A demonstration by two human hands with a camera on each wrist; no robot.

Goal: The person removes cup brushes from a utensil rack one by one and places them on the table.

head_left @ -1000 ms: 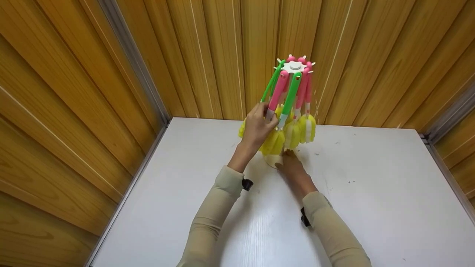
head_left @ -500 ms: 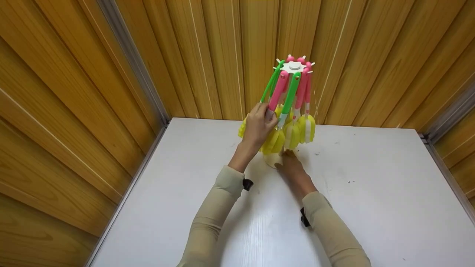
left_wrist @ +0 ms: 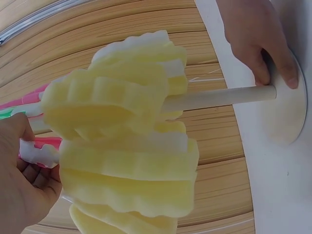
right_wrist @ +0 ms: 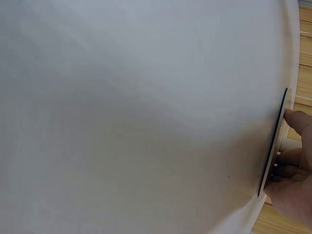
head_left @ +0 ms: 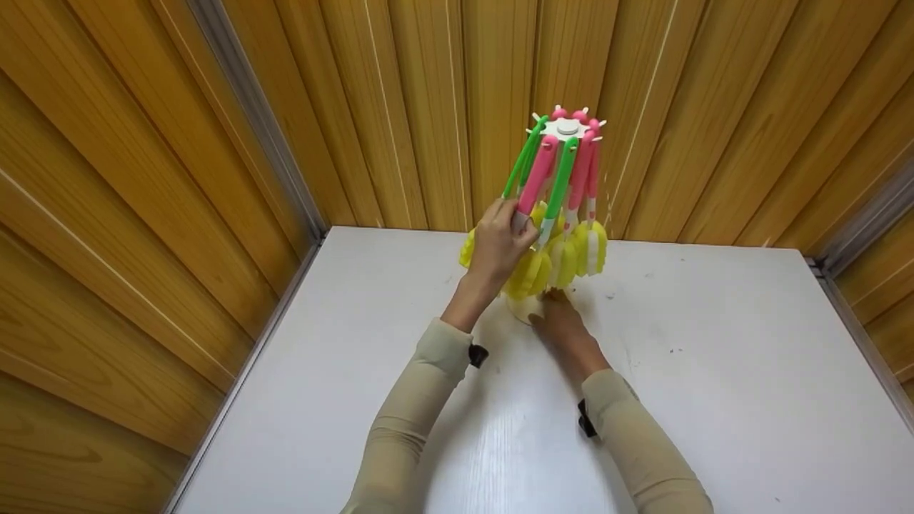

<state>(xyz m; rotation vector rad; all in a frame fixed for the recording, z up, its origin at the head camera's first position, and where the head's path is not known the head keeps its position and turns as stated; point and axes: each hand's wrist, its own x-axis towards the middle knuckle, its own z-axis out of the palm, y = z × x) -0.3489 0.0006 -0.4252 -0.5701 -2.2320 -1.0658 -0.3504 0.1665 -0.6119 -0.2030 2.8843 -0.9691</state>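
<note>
A white stand with a round base (left_wrist: 287,114) and a pole (left_wrist: 219,97) stands upright near the back wall. From its spoked top (head_left: 568,128) hang several sponge brushes with pink or green handles and yellow-white heads. My left hand (head_left: 495,243) pinches the lower white part of a pink-handled sponge brush (head_left: 535,178), whose top end is right at a peg. A green-handled brush (head_left: 560,178) hangs just to its right. Down at the base, my right hand (head_left: 564,321) holds the stand, thumb and curled fingers on the base either side of the pole.
The white table (head_left: 343,400) spreads out around the stand, with a few small dark specks on it. Wood-patterned panels (head_left: 428,107) rise behind and at both sides, with metal strips at the corners.
The pink-handled sponge brush has shifted slightly to the right at its top and head, with my left hand following a little. My right hand has stayed put on the base.
</note>
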